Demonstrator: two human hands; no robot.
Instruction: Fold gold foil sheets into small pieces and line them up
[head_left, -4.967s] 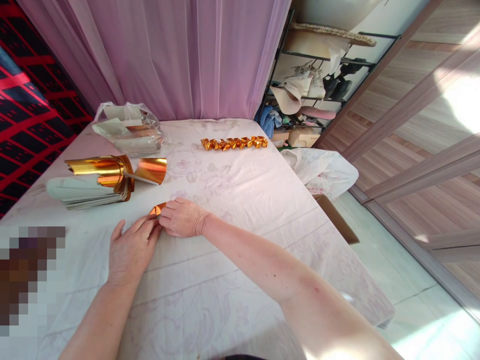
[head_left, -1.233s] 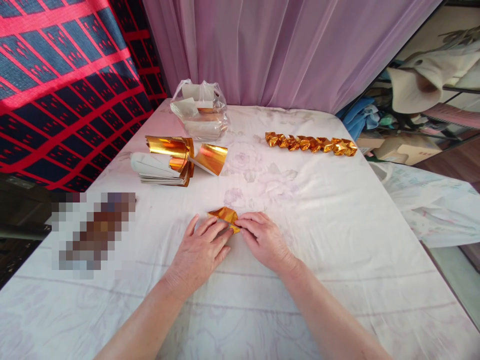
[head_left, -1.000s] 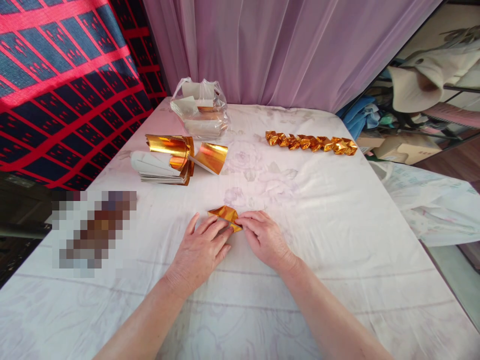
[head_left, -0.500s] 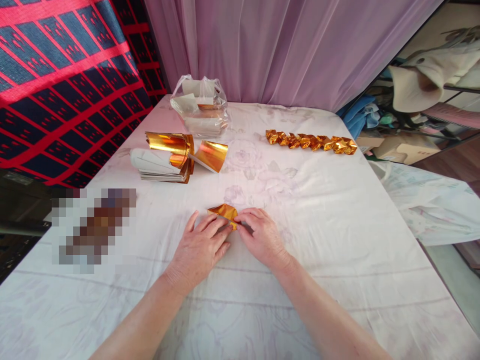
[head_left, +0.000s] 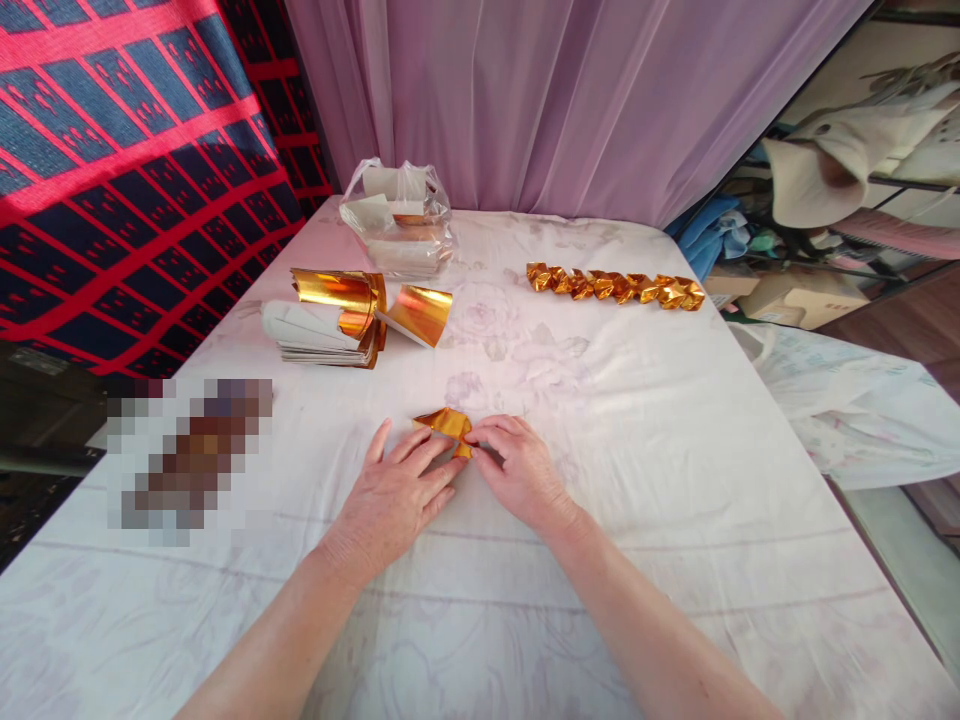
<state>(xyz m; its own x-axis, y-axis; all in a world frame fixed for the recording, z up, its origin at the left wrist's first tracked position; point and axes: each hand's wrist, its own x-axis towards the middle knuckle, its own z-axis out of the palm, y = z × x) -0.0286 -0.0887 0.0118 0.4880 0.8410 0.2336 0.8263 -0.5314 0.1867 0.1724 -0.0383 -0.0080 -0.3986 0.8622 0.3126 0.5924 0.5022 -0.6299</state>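
A stack of gold foil sheets (head_left: 334, 325) is lying far left on the worktop (head_left: 675, 480), its top sheets curling up to show shiny gold faces and pale backs, and a clear plastic bag (head_left: 397, 215) of more sheets is sitting just behind it near the curtain. Nearer the person, the left hand (head_left: 394, 495) is resting flat on the cloth, its fingers (head_left: 427, 455) spread loose and pressing on the near left edge of the small folded gold foil piece (head_left: 445, 424). That piece is lying on the worktop between the two hands, creased into a small crumpled wedge, bright orange-gold with a darker fold along its near side. The right hand (head_left: 521, 475) is touching it from the right, its fingers (head_left: 484, 435) curled and pinching the right tip of the foil. Far right and well apart, a row of finished gold folded pieces (head_left: 615, 285) is lying in a line toward the back edge.

Compared with half a second ago, both hands are sitting in nearly the same spot on the foil; the right fingers are bunching slightly tighter over the tip, and less of the gold surface is showing beside them. The stack, bag and row are lying unchanged.
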